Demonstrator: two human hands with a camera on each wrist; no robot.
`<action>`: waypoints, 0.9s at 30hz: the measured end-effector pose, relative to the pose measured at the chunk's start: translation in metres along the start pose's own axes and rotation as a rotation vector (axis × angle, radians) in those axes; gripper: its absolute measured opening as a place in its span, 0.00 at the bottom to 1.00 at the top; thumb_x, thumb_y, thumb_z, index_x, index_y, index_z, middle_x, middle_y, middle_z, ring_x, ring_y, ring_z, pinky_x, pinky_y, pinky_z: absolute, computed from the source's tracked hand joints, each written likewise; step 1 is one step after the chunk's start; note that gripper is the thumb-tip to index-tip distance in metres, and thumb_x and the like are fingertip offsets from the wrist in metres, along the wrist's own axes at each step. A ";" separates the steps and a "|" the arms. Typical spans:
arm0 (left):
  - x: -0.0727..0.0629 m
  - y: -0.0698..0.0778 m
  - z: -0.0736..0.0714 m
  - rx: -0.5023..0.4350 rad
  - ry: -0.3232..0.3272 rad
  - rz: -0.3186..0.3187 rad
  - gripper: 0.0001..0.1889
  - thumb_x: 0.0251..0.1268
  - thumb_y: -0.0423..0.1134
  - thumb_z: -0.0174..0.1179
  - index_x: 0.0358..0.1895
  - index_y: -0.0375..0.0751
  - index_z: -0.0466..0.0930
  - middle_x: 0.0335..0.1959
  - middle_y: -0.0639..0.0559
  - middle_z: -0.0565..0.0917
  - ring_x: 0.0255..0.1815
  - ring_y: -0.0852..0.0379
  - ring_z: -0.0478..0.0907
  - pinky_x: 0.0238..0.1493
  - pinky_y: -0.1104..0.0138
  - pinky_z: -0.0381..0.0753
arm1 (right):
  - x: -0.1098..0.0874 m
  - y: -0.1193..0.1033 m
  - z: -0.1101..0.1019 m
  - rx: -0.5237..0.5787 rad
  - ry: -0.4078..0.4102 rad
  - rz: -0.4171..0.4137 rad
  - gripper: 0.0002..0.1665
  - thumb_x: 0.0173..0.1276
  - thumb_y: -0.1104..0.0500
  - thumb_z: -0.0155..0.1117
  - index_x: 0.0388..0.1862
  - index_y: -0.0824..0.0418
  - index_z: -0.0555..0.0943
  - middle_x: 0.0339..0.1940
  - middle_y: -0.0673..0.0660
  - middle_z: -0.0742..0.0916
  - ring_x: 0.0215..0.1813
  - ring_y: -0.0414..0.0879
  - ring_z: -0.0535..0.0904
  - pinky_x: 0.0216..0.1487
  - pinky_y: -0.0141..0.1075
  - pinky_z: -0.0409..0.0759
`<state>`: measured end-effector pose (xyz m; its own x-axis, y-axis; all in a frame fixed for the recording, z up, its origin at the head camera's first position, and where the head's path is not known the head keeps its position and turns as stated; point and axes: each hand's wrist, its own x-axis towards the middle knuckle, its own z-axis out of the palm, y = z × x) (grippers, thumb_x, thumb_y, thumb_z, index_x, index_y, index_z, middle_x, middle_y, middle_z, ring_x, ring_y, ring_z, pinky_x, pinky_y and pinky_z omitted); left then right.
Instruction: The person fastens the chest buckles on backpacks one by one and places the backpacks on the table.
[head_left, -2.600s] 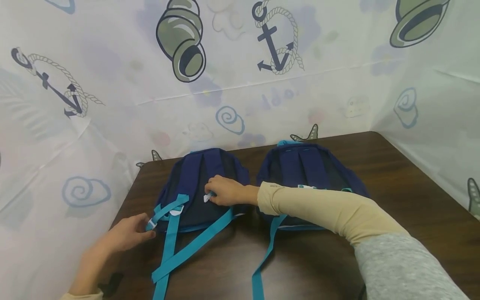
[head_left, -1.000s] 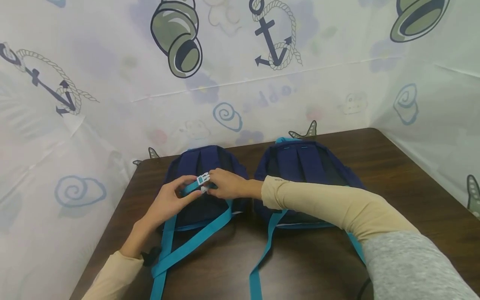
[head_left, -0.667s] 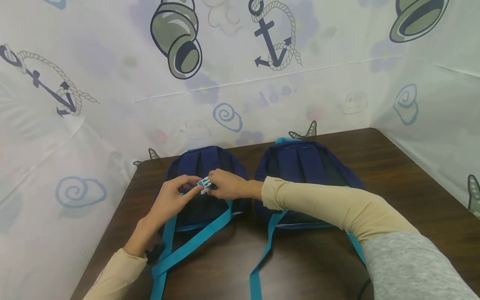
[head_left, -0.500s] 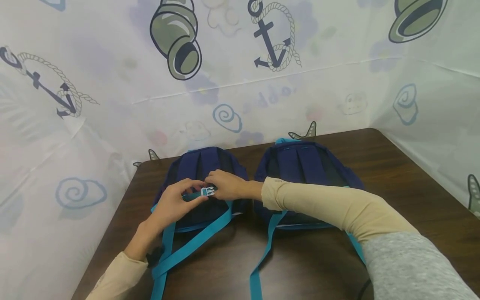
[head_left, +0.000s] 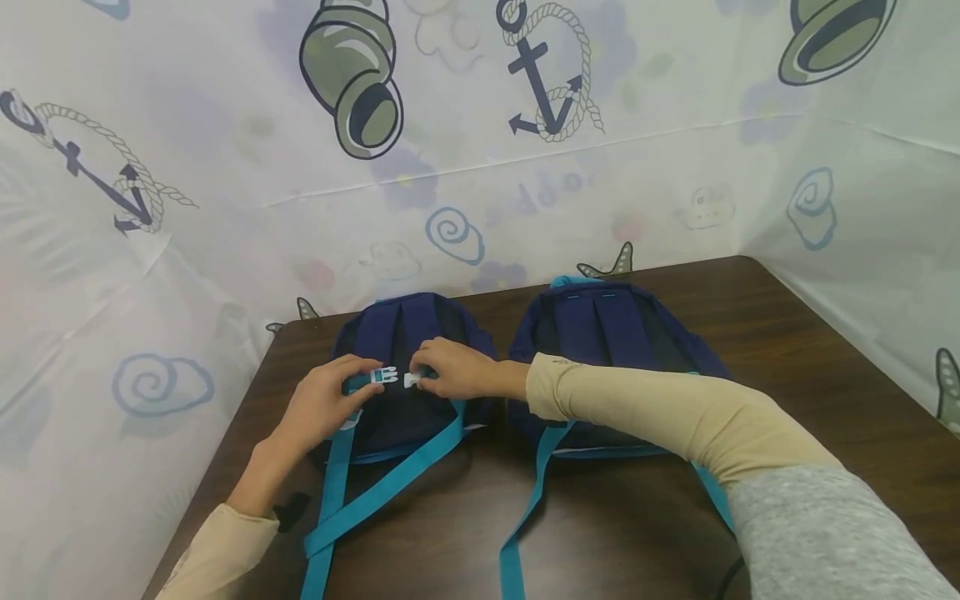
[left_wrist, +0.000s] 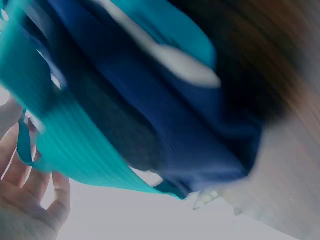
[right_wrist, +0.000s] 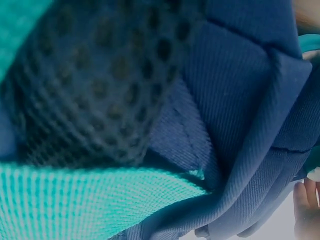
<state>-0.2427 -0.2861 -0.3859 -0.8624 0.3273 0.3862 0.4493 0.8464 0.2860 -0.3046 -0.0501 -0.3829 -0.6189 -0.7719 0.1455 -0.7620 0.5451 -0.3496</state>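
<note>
On the left navy backpack (head_left: 390, 329), my left hand (head_left: 315, 404) pinches the pronged half of a white side-release buckle (head_left: 384, 376) on a teal strap. My right hand (head_left: 455, 369) pinches the socket half (head_left: 410, 380) just to the right, its white end poking out from the fingers. The prongs point at the socket across a small gap. In the left wrist view, the hand's fingers (left_wrist: 35, 185) show behind a wide, blurred teal strap (left_wrist: 82, 142). Dark mesh (right_wrist: 105, 85) and navy cloth fill most of the right wrist view.
A second navy backpack (head_left: 600, 325) lies to the right, partly behind the right sleeve (head_left: 637, 408). Loose teal straps (head_left: 397, 475) cross and trail toward the brown table's (head_left: 442, 542) front. A white printed sheet (head_left: 660, 183) hangs behind the table.
My left hand came from the bag's lower left with the pronged half and met the right hand. Since half a second ago it has drawn back left, parting the buckle halves. The right hand stays nearly still.
</note>
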 end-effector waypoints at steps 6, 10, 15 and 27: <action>-0.003 -0.017 0.001 -0.058 -0.056 -0.063 0.16 0.63 0.40 0.68 0.54 0.43 0.85 0.49 0.47 0.87 0.47 0.48 0.84 0.46 0.52 0.81 | -0.002 0.000 -0.001 0.028 0.019 -0.014 0.17 0.75 0.56 0.60 0.59 0.58 0.81 0.55 0.53 0.83 0.57 0.44 0.76 0.62 0.35 0.75; -0.003 -0.019 0.006 -0.151 -0.074 -0.083 0.15 0.64 0.41 0.68 0.53 0.45 0.85 0.49 0.49 0.87 0.47 0.51 0.83 0.47 0.57 0.79 | -0.003 -0.001 -0.001 0.035 0.037 -0.038 0.17 0.75 0.56 0.61 0.59 0.59 0.81 0.55 0.54 0.84 0.57 0.44 0.77 0.61 0.35 0.76; 0.000 -0.016 0.009 -0.203 -0.090 -0.099 0.16 0.65 0.44 0.67 0.54 0.47 0.84 0.51 0.50 0.86 0.46 0.52 0.81 0.45 0.60 0.79 | -0.004 -0.001 -0.002 0.039 0.068 -0.056 0.17 0.74 0.56 0.62 0.58 0.59 0.82 0.55 0.54 0.85 0.57 0.45 0.79 0.61 0.35 0.76; 0.004 -0.007 0.013 -0.251 -0.121 -0.113 0.17 0.65 0.47 0.67 0.54 0.48 0.84 0.52 0.48 0.86 0.53 0.49 0.82 0.52 0.53 0.81 | -0.008 -0.002 0.004 0.050 0.142 -0.144 0.14 0.72 0.57 0.65 0.53 0.61 0.84 0.51 0.54 0.86 0.52 0.44 0.80 0.55 0.33 0.78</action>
<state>-0.2525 -0.2853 -0.3974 -0.9249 0.2977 0.2367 0.3798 0.7548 0.5348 -0.2968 -0.0463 -0.3871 -0.5272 -0.7852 0.3248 -0.8365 0.4123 -0.3610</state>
